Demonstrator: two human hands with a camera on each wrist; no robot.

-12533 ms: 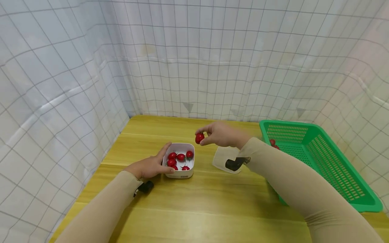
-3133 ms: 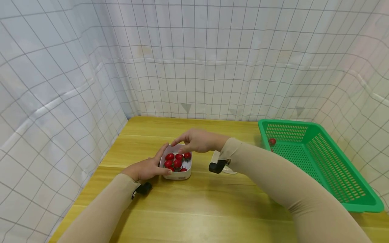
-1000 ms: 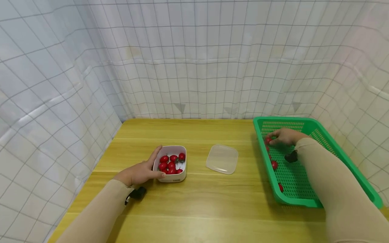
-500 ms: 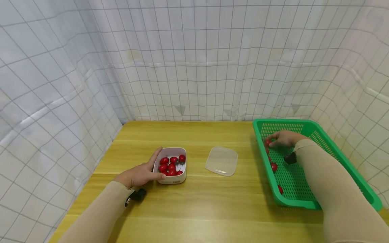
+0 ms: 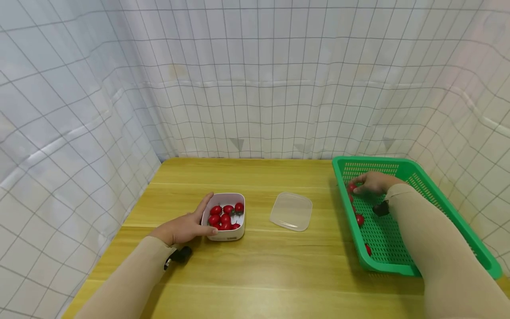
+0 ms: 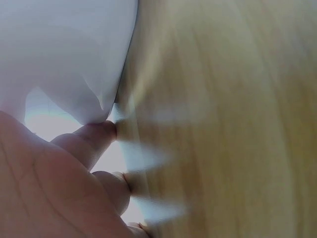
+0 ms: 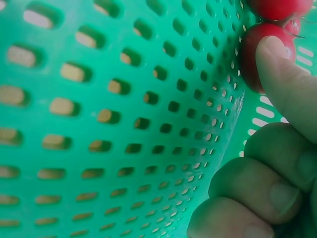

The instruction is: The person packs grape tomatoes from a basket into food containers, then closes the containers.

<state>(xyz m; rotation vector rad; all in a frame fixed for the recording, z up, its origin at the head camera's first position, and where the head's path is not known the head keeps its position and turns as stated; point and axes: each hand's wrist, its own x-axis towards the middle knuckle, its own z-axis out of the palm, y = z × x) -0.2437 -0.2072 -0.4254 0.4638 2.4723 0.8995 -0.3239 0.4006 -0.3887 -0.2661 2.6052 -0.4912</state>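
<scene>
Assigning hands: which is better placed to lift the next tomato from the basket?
Likely the right hand: it pinches a tomato in the green basket; the left hand holds the white container.

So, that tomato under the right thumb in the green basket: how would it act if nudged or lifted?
The tomato is round, so it would probably roll, though the nearby wall of the green basket might stop it. Its smooth skin could feel slightly slippery. Small beside the right hand, it's likely light.
</scene>
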